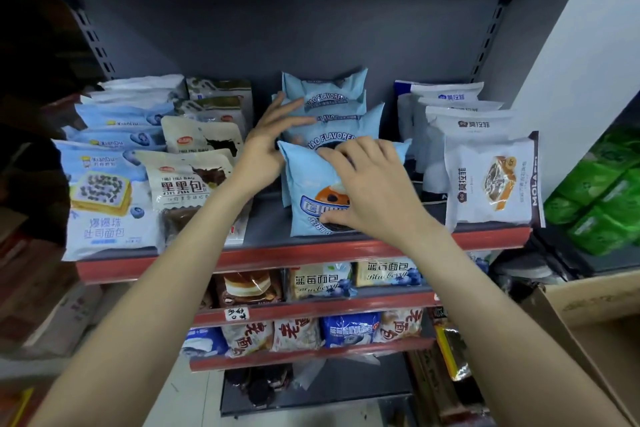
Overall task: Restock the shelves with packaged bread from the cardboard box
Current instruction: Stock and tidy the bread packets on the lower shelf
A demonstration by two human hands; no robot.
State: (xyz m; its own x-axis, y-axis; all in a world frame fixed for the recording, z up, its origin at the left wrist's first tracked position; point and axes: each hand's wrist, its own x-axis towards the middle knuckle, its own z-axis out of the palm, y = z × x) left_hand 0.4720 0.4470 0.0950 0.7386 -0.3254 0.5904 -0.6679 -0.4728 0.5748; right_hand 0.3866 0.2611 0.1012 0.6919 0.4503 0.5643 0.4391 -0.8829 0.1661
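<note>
Packaged bread in a light-blue puffed plastic pouch [313,191] stands at the near shelf edge [311,253]. We judge it light, soft, crushable. Right hand [372,189] presses its face, fingers spread; left hand [268,146] steadies its left edge, fingers straight.
</note>
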